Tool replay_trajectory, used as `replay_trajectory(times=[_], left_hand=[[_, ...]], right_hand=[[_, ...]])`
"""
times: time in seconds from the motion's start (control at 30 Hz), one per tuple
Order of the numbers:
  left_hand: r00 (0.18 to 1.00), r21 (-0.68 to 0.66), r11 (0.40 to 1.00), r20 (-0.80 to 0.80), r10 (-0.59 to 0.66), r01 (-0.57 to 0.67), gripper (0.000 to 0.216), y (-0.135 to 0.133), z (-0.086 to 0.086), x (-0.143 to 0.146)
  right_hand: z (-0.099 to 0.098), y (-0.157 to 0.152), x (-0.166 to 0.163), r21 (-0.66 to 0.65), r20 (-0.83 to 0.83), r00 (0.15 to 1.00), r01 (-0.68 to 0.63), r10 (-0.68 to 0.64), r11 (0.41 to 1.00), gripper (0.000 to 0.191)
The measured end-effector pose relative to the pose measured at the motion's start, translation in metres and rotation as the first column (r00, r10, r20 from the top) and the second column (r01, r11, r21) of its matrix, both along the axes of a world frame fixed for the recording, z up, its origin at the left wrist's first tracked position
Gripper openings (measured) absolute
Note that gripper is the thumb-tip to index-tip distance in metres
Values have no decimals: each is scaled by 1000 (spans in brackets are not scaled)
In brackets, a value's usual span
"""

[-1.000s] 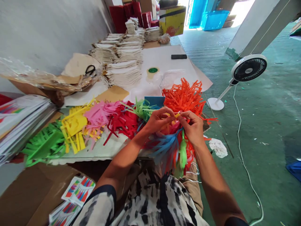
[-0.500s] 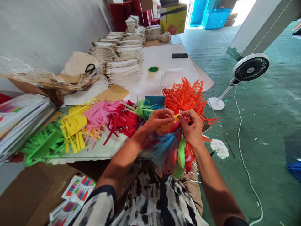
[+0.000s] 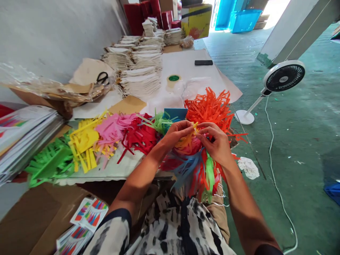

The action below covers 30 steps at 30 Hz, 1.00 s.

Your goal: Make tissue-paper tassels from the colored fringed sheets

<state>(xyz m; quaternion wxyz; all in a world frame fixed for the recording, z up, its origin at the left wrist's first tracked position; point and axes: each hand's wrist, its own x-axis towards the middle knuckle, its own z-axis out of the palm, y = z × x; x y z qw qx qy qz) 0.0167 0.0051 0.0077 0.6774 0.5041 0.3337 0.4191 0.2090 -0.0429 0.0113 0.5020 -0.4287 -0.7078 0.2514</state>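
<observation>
My left hand (image 3: 177, 134) and my right hand (image 3: 216, 141) meet over a bunch of coloured paper fringe (image 3: 196, 170) that hangs off the table edge onto my lap. Both hands pinch its top, where a yellow piece (image 3: 195, 128) shows between the fingertips. Blue, green, red and orange strips dangle below my right wrist. Behind my hands lie an orange fringe pile (image 3: 208, 108), a light green one (image 3: 159, 124) and a blue sheet (image 3: 175, 113).
Red (image 3: 138, 136), pink (image 3: 111, 129), yellow (image 3: 83, 141) and green (image 3: 49, 163) fringe piles line the table. Paper stacks (image 3: 140, 71), scissors (image 3: 102, 78), a tape roll (image 3: 173, 79) and a phone (image 3: 203, 62) sit further back. A fan (image 3: 281, 79) stands on the floor at right.
Both hands have drawn slightly closer together at the top of the bunch, and the hanging strips have shifted a little lower and to the right.
</observation>
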Motion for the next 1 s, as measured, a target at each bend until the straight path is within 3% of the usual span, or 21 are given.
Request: replay_trajectory(times=[0.33, 0.57, 0.8, 1.0], left_hand=[[999, 45, 999, -34, -1, 2, 37, 2, -3, -3], [991, 195, 980, -116, 60, -37, 40, 3, -3, 1], [978, 402, 915, -179, 107, -27, 37, 2, -7, 3], [982, 294, 953, -140, 122, -77, 43, 4, -13, 6]], right_hand=[[0, 0, 2, -45, 18, 999, 28, -27, 999, 10], [1, 0, 0, -37, 61, 996, 74, -72, 997, 12], [-2, 0, 0, -62, 80, 991, 113, -108, 992, 11], [-5, 0, 0, -62, 73, 990, 126, -122, 990, 8]])
